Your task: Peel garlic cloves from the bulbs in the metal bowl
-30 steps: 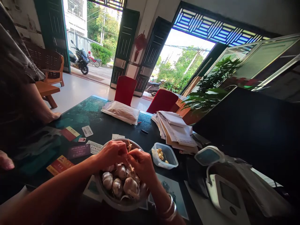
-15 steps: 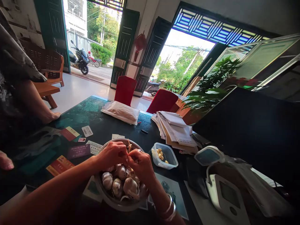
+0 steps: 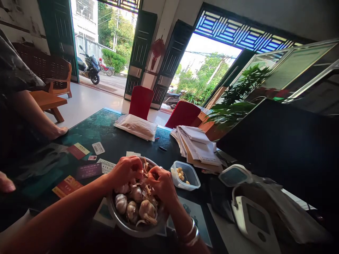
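Table: The dark glass-topped table carried everything within reach.
Dark panel: A large dark panel, monitor-like, walled off the far right.
Second person: Another person's forearm came in from the left, the hand resting at the table edge, well apart from the bowl.
Paper stack: The loose pile of papers lay just beyond the tub, limiting room behind it.
Bowl: The round bowl stood at the near side of the table, holding the garlic; both hands covered part of its far half.
Left hand: Half a second earlier its fingertips had met the other hand's; now the left hand had drawn away, fingers curled in. I could not tell whether they pinched anything.
Right hand: The right hand was bent over the bowl's right side, fingers curled; its grip was hidden too. The new gap suggested that something had just been pulled apart or let go.
Tub: A clear plastic tub sat just beside the right hand, nothing visible between them.
Garlic bulbs: Whole bulbs filled the near half of the bowl.
Peeled cloves: A few pale cloves lay in the tub, apparently the finished ones.
Skins: Dry scraps showed between the parted hands, cluttering that spot.
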`<state>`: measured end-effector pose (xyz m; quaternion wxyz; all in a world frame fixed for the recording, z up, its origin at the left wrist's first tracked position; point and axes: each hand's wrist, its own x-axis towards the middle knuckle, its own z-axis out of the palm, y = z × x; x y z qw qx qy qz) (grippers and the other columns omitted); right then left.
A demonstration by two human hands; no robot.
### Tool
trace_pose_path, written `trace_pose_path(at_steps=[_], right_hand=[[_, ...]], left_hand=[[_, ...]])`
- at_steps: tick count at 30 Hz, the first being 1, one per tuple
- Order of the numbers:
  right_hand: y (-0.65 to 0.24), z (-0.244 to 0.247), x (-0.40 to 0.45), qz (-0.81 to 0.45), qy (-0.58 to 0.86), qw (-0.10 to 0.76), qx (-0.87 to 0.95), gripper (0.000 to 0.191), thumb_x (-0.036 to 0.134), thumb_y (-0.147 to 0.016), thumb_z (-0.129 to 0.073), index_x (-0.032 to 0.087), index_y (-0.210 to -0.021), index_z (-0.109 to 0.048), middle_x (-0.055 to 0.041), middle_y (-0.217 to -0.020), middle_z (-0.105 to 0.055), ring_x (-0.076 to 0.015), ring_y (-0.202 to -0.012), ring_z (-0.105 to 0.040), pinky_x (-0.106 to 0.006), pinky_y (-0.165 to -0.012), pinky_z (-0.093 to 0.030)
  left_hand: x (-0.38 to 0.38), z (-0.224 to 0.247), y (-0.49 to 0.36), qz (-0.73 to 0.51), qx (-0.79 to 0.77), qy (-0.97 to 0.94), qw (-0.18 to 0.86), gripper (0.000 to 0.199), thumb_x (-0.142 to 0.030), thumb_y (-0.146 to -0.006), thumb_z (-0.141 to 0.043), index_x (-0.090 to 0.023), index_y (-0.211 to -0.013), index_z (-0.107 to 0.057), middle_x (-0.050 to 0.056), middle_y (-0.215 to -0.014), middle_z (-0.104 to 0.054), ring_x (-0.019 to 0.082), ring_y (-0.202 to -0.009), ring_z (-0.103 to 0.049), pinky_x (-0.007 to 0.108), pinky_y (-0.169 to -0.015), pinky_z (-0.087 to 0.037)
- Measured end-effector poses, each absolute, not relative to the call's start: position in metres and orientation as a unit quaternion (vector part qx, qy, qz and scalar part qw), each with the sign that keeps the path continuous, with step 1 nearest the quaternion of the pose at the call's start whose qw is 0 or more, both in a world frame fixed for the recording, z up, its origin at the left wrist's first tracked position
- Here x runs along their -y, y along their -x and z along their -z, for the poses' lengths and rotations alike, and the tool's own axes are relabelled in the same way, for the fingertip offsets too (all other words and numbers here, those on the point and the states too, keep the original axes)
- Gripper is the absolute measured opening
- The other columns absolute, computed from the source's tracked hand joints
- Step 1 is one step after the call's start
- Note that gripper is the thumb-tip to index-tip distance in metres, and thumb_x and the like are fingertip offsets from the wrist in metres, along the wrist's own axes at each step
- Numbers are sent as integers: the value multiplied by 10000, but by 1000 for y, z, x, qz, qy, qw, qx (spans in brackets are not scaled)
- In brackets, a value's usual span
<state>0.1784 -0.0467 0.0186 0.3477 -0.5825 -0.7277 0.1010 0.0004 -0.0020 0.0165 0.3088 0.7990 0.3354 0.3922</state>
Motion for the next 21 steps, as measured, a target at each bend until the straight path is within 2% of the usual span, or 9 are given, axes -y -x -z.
trace_pose_path(at_steps=[3,6,11,15,21], right_hand=[[-180,-19,46,-108,581,359,723,150,154,-768,-531,177,-650,-621,3,-602,-615,-120,-541,-524,-222,-530,-384],[-180,-19,47,-129,568,388,714,152,207,-815,-540,183,-709,-646,0,-637,-635,-127,-565,-544,-226,-549,-404],[-178,-20,50,-150,554,421,702,167,267,-842,-555,189,-735,-658,-7,-666,-649,-135,-591,-563,-236,-574,-426],[-175,-20,51,-145,535,421,718,168,258,-843,-559,191,-748,-680,-18,-681,-661,-144,-608,-572,-246,-588,-432],[-175,-21,51,-167,525,398,734,178,246,-853,-548,193,-795,-708,-34,-742,-699,-156,-646,-606,-259,-619,-448]], left_hand=[[1,-16,-1,-384,-342,-799,312,36,-133,-669,-668,-151,-695,-651,14,-798,-627,108,-663,-558,210,-639,-431],[1,-17,-2,-370,-347,-805,308,103,-136,-680,-651,-168,-774,-680,28,-853,-644,120,-690,-582,226,-671,-449],[4,-18,-4,-350,-361,-803,320,226,-202,-731,-620,-169,-955,-615,-1,-750,-669,117,-629,-608,217,-637,-465],[4,-16,-5,-343,-357,-814,304,179,-255,-780,-587,-170,-934,-622,9,-768,-687,119,-640,-613,212,-631,-463],[2,-14,-3,-328,-338,-835,283,168,-174,-753,-606,-173,-896,-695,14,-742,-687,132,-660,-605,221,-647,-450]])
